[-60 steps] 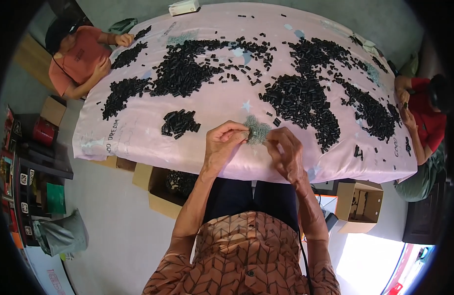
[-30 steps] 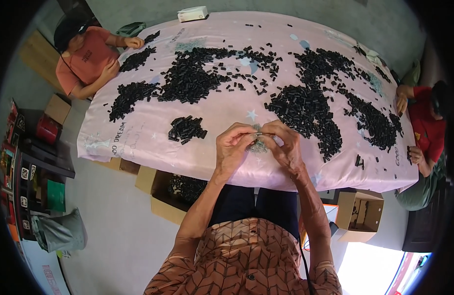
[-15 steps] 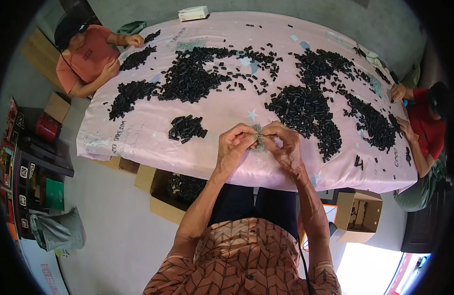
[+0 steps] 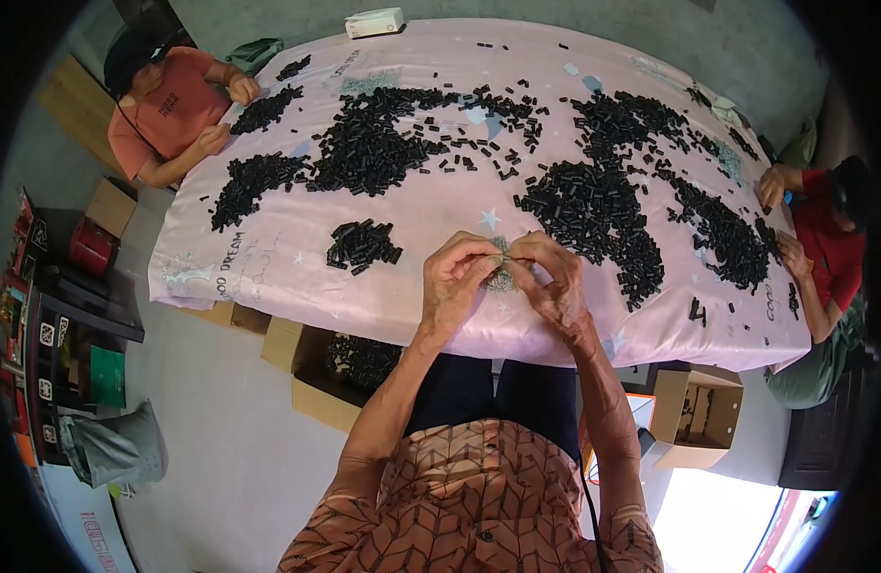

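Observation:
Above the near middle of the table, my left hand (image 4: 457,277) and my right hand (image 4: 552,279) meet fingertip to fingertip. Both are closed in a pinch around something tiny, too small and covered to make out. Right beneath the fingers lies a small heap of fine greyish-green pieces (image 4: 500,278), partly hidden by my hands. A large pile of short black plastic-looking pieces (image 4: 579,205) spreads just beyond my right hand. Farther to the left of my left hand sits a smaller pile of the same black pieces (image 4: 362,245).
The pink patterned cloth (image 4: 307,296) covers the table. More black pieces (image 4: 364,158) lie across its far side. One person (image 4: 173,110) works at the left edge, another (image 4: 827,244) at the right. Cardboard boxes (image 4: 311,392) stand below; a tissue-like box (image 4: 374,23) is at the back.
My hands stay in almost the same place, with fingertips shifting slightly. A dark bit seen between them before no longer shows clearly. The left person's hands have moved a little.

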{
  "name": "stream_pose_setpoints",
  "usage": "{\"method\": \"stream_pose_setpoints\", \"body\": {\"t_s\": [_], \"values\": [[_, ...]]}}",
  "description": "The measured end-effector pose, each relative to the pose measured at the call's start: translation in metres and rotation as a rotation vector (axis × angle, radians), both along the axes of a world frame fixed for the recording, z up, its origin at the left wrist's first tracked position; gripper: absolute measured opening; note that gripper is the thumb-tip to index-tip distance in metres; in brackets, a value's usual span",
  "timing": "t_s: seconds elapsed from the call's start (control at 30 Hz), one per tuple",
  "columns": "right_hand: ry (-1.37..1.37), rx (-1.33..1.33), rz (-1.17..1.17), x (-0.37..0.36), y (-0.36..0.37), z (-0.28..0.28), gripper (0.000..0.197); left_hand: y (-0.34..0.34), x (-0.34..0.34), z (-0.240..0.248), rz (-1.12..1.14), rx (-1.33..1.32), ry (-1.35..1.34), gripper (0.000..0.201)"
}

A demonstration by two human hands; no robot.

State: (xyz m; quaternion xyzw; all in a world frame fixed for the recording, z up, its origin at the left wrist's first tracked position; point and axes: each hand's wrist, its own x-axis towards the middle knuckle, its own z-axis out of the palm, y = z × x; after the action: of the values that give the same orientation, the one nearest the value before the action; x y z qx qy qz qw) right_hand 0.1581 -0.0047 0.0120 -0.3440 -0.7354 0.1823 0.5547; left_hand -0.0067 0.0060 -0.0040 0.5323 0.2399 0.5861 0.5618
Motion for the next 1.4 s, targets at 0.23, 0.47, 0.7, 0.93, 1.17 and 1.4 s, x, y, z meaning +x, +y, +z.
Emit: {"method": "stream_pose_setpoints", "body": {"t_s": [0.23, 0.47, 0.7, 0.93, 1.17, 1.4], "values": [[0.089, -0.06, 0.024, 0.001, -0.002, 0.003, 0.012, -0.001, 0.0, 0.002, 0.024, 0.077, 0.024, 0.016], [0.158, -0.166, 0.054, 0.0, -0.005, 0.007, 0.012, 0.0, -0.004, 0.004, -0.061, -0.005, -0.04, 0.017], [0.215, -0.218, 0.116, -0.005, -0.006, 0.002, 0.01, 0.003, -0.008, -0.005, -0.123, -0.078, -0.153, 0.017], [0.427, -0.459, 0.202, -0.012, -0.009, 0.001, 0.002, 0.003, -0.009, -0.004, -0.097, -0.04, -0.119, 0.016], [0.515, -0.638, 0.141, -0.021, -0.014, 0.004, 0.015, 0.004, -0.007, -0.004, -0.11, -0.077, -0.198, 0.015], [0.569, -0.687, 0.157, -0.025, -0.014, 0.009, 0.014, 0.003, -0.009, -0.004, -0.11, -0.1, -0.252, 0.012]]}}
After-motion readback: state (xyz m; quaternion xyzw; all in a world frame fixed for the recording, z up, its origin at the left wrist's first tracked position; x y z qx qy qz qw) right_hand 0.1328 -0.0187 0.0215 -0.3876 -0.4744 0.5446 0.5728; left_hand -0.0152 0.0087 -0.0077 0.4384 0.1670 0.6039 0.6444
